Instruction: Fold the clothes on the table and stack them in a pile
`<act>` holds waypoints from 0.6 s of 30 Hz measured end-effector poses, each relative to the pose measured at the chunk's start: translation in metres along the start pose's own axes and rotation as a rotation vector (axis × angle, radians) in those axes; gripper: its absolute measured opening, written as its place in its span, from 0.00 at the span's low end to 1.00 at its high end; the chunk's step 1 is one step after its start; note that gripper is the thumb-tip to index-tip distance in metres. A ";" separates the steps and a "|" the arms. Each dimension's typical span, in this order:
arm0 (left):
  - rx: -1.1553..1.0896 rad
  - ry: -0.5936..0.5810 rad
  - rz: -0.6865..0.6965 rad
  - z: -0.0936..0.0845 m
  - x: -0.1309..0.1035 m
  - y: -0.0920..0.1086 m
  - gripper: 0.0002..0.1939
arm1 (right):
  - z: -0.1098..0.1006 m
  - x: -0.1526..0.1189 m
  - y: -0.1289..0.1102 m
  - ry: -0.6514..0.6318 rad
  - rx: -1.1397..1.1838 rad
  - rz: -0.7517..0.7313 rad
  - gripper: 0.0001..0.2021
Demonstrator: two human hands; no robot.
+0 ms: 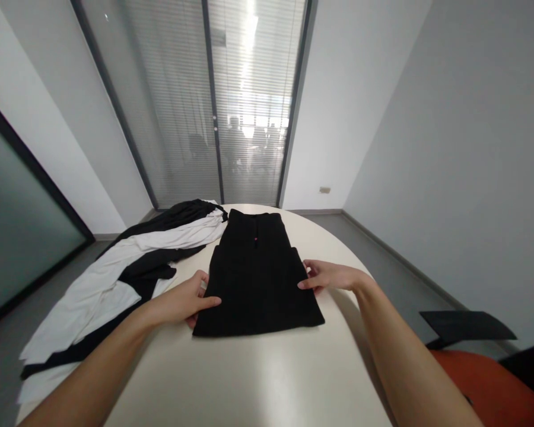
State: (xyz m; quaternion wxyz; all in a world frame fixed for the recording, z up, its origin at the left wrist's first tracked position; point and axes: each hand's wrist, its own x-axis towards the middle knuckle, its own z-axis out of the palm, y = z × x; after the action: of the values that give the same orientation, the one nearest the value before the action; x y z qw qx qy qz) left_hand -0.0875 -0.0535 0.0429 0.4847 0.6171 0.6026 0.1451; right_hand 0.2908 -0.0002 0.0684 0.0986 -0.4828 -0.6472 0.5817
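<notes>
A black skirt [258, 284] lies flat on the pale table, its waistband at the far end and its lower part folded up over itself. A small pinkish mark shows near the middle of its upper part. My left hand [191, 300] grips the left edge of the folded part, thumb on top and fingers partly hidden underneath. On the opposite edge, my right hand [324, 276] pinches the cloth in the same way, with its thumb over the fabric.
Black and white clothes [111, 267] are heaped along the table's left side. The table [249, 379] has a rounded far edge facing a glass partition [253, 107] with blinds. An orange chair [485, 379] with a black armrest stands at the lower right.
</notes>
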 end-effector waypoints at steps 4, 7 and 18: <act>-0.054 -0.017 0.054 0.000 -0.001 -0.002 0.38 | -0.001 -0.005 -0.001 0.012 0.025 -0.074 0.25; -0.044 -0.024 0.100 -0.001 -0.003 -0.002 0.48 | 0.001 -0.007 -0.002 -0.050 0.072 -0.046 0.32; 0.106 -0.298 0.037 -0.012 -0.032 0.018 0.53 | 0.000 -0.013 -0.012 -0.307 -0.167 0.149 0.27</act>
State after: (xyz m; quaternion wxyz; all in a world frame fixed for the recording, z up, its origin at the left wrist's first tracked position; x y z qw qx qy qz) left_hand -0.0936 -0.0733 0.0758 0.5326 0.6676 0.5194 0.0289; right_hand 0.2910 -0.0078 0.0841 -0.0851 -0.4413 -0.6631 0.5986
